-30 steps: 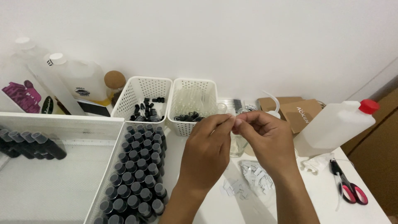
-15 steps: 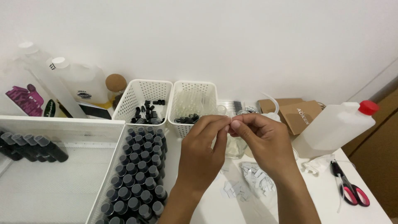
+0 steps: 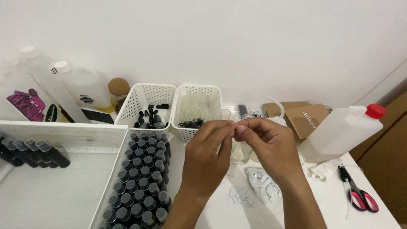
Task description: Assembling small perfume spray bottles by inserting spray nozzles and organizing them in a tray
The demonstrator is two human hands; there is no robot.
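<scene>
Here, held item: a tiny pale piece (image 3: 234, 124), too small to tell its kind, is being pinched between the fingertips of both hands, above the surface and just in front of the right white basket.
Left hand (image 3: 207, 163): its thumb and forefinger are closing on the tiny piece from the left, the other fingers curling loosely; it is hovering right of the tray of black bottles.
Right hand (image 3: 271, 148): its fingers are bunching together at the tip, gripping the same piece from the right, touching the left fingertips.
Paper bits (image 3: 258, 184): small white slips are lying scattered on the surface directly below the hands.
Clear jar (image 3: 239, 150): it is standing on the surface behind the hands, partly hidden by them.
Right white basket (image 3: 199, 106): it is holding clear droppers and a few black pieces, just behind the hands.
Left white basket (image 3: 146, 104): it is sitting beside the right white basket, holding black caps.
Tray of black bottles (image 3: 142, 182): rows of capped bottles are standing left of the hands.
Squeeze bottle (image 3: 343, 129): white with a red cap, it is leaning right of the hands.
Scissors (image 3: 358, 195): red-handled, they are lying below the squeeze bottle.
Cardboard boxes (image 3: 303, 116): they are resting between the right white basket and the squeeze bottle.
</scene>
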